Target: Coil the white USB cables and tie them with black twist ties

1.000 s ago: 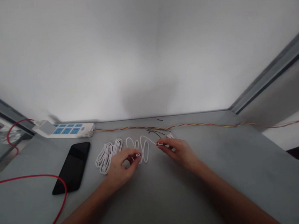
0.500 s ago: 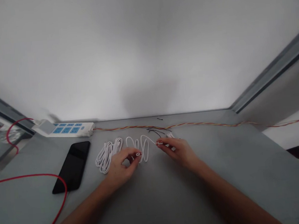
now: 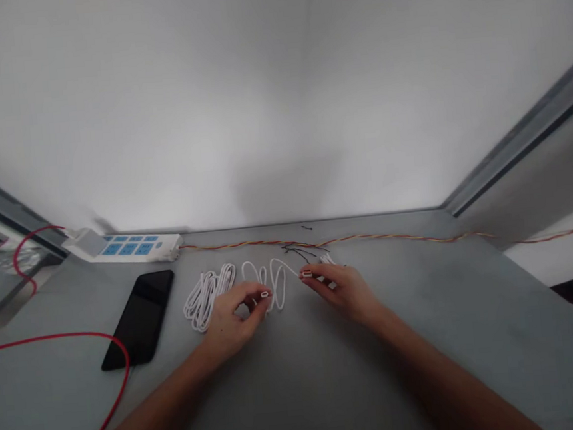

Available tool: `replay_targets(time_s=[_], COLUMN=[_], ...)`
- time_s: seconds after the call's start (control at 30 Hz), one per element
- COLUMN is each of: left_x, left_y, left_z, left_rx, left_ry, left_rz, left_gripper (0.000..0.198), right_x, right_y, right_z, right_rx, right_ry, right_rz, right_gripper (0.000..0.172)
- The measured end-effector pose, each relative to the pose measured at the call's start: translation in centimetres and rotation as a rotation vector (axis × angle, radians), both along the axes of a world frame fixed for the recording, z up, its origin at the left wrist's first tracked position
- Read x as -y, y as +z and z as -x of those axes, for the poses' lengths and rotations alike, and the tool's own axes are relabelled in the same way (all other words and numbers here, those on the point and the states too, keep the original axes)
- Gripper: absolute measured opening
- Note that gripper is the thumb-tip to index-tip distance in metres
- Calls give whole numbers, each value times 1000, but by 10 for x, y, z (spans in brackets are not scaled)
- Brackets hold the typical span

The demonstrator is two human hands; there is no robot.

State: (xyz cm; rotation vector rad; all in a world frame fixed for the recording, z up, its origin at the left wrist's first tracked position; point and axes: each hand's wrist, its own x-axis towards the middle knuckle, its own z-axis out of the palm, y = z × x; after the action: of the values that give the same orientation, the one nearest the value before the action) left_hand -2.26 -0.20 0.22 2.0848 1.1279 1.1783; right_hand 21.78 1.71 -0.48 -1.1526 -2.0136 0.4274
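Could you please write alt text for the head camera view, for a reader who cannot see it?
The left hand and right hand each pinch a small connector of looped white cable above a grey table, beside a white cable coil. A black smartphone and a blue-and-white power strip lie further left.

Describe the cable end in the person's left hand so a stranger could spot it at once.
On the grey tabletop, find the white cable loops lying mid-table beside a tighter white bundle. The left hand holds a small connector at its fingertips. It is the end nearer the bundle, facing a similar connector in the right hand.
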Motion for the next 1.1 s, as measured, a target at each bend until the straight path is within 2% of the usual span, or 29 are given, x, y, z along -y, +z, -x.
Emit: replay_targets(time_s=[0.13, 0.37, 0.5, 0.67, 0.87, 0.93, 1.1], left_x=[0, -3, -5, -5, 0, 2, 4], left_y=[-1, -3, 0, 3, 7, 9, 11], left_z=[0, 0, 0, 0, -3, -4, -5], left_rx=[-11, 64, -83, -357, -729, -764, -704], left_ry=[20, 19, 127, 240, 306, 303, 288], left_rz=[67, 303, 341, 366, 238, 262, 350], left_gripper=[10, 25, 28, 24, 26, 28, 25], right_x=[0, -2, -3, 0, 10, 14, 24], right_y=[1, 1, 4, 12, 18, 19, 19], right_z=[1, 0, -1, 2, 13, 17, 28], right_rx=[2, -14, 6, 98, 123, 157, 306], right_ry=[-4, -18, -10, -133, -206, -223, -273], right_rz=[25, 55, 77, 192, 344, 392, 487], right_gripper=[20, 24, 24, 33, 33, 34, 55])
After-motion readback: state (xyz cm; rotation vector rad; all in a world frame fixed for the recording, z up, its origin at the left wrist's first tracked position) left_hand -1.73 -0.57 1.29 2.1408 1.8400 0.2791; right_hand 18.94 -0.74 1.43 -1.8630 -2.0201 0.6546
